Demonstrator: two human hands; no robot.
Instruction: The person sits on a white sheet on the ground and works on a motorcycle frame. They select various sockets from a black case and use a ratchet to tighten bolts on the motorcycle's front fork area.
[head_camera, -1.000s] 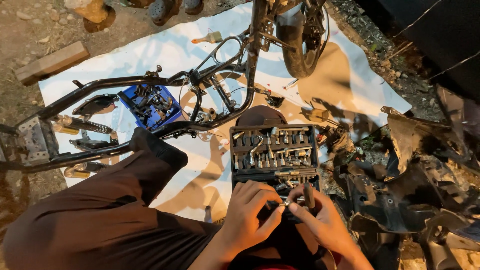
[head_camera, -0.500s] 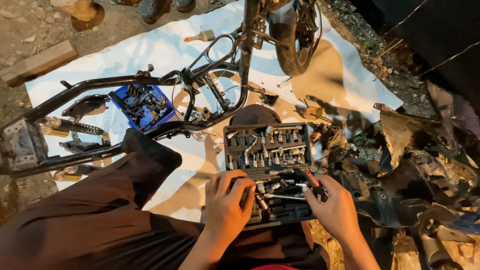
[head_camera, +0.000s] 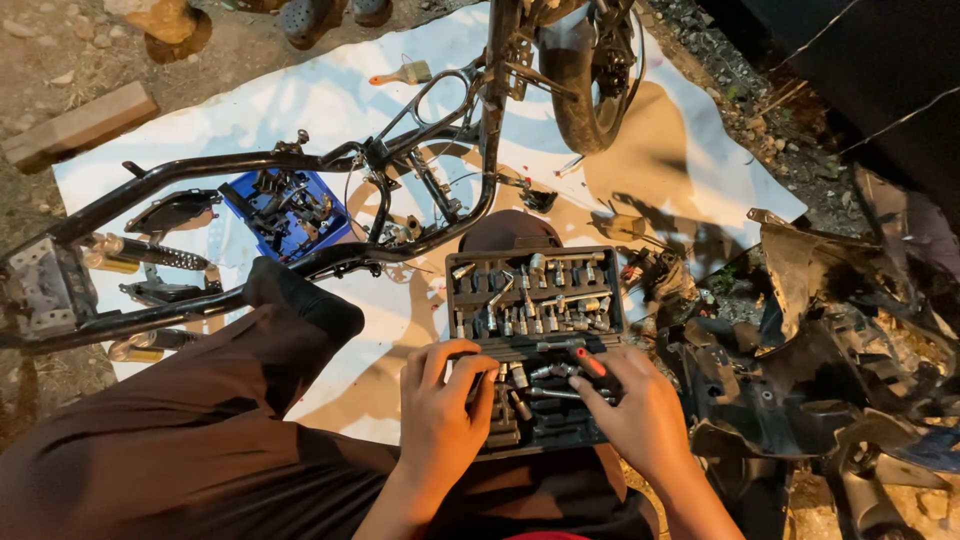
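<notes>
Stripped black tubular motorcycle frame (head_camera: 300, 165) lying on white ground sheet (head_camera: 690, 170), front wheel (head_camera: 590, 80) still fitted; blue plastic tray of small removed parts (head_camera: 285, 210) beside frame; dark plastic body panels (head_camera: 830, 330) heaped at right; teardown judged well advanced, wheel and remaining fittings still to come off. Open black plastic socket-set case (head_camera: 535, 335) resting on lap and sheet, most sockets seated in upper rows, lower tray partly covered by hands. Left hand (head_camera: 440, 420) spread flat, fingers half-curled, pressing on near-left corner of case, holding nothing visible. Right hand (head_camera: 640, 410) narrowed, thumb and forefinger pinched on red-handled tool (head_camera: 590, 362) in case's lower tray; lifted or still seated, cannot tell. Brown-trousered knee (head_camera: 220, 400) left of case.
</notes>
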